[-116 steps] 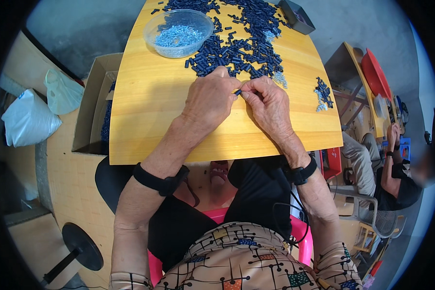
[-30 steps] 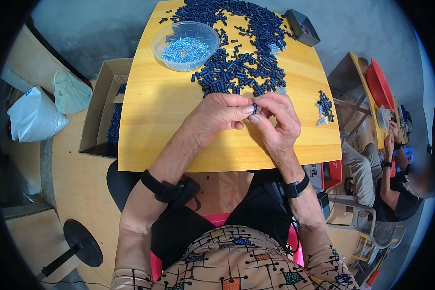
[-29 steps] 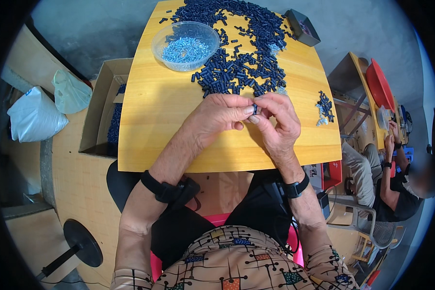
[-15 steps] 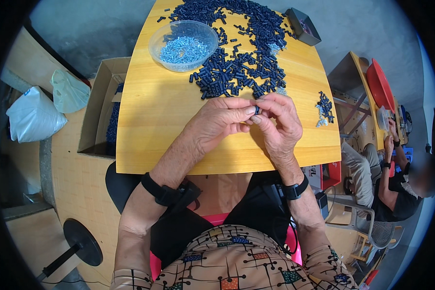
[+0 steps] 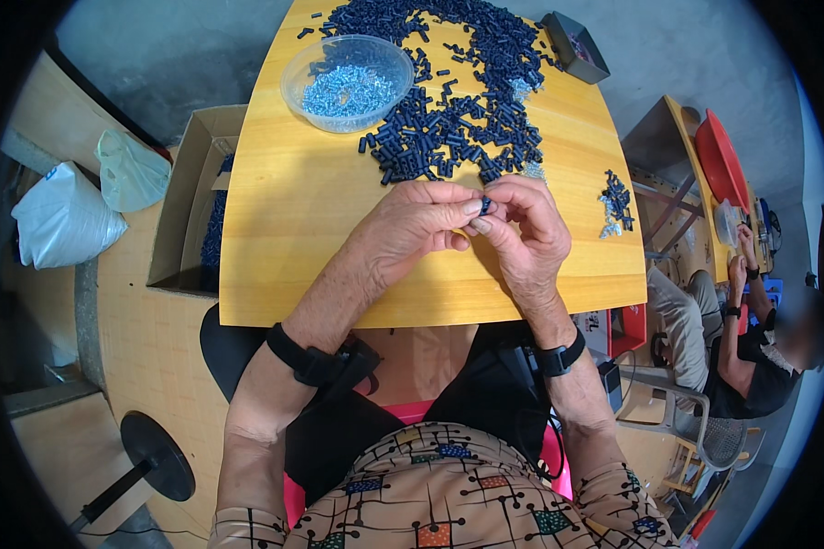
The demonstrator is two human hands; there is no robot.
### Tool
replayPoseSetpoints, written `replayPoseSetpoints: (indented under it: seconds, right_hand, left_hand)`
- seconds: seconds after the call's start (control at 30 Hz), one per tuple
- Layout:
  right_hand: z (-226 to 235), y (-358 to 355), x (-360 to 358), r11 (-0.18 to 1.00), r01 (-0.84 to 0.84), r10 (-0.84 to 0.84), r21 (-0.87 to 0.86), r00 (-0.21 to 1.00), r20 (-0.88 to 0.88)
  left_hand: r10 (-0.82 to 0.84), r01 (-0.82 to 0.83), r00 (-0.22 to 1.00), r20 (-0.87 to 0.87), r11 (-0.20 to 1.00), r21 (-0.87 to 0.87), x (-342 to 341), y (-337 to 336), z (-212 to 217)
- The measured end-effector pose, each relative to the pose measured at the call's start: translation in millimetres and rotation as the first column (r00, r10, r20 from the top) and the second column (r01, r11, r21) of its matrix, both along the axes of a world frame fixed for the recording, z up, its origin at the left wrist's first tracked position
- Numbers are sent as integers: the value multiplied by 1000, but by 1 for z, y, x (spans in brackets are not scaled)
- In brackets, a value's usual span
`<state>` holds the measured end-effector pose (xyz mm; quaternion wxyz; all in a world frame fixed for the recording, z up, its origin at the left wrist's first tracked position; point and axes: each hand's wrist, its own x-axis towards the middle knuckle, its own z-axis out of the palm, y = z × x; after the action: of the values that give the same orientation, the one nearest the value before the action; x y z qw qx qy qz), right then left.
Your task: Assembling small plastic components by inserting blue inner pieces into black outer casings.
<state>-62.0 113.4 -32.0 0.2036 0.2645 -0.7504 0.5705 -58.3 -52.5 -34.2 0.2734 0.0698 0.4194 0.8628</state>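
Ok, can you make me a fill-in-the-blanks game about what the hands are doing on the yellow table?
1. The left hand and right hand pinch one small dark blue plastic piece ____ them.
2. The round clear plastic bowl holds tiny light ____ bits.
3. The big heap of dark blue plastic pieces lies on the yellow wooden ____.
4. The open brown cardboard box sits on the person's ____ side.

Missing words: between; blue; table; left
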Motion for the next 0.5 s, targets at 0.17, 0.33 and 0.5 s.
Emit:
replayPoseSetpoints:
  seconds: [0.17,0.33,0.5]
  right_hand:
    - [-2,1,-1,1000,4,-4,3,1000,-2]
    - [-3,0,0,1000,-7,7,13,1000,4]
    - [-6,1,0,998,-36,39,-54,998,52]
  left_hand:
    - [26,-27,999,-22,999,-36,0,1,2]
    - [27,-28,999,-22,999,-27,-1,0,-1]
    - [36,-36,999,-3,999,-3,0,1,0]
